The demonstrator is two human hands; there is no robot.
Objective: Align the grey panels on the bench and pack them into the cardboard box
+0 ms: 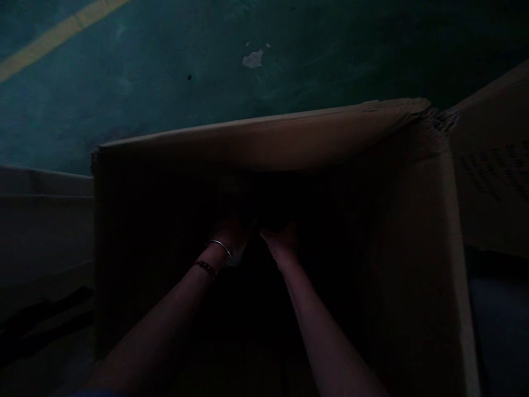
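Observation:
Both my arms reach down into a large open cardboard box (413, 182). My left hand (229, 231), with a metal bangle and a red thread on the wrist, and my right hand (281, 240) are close together deep inside, against something dark at the bottom. The box interior is too dark to show what the hands touch or whether the fingers are closed. A small pale patch shows just under my left wrist.
The box stands on a green floor (165, 71) with a yellow line (53, 36) at the far left. A second cardboard box (496, 165) sits at the right. A pale flat surface (41, 220) lies at the left.

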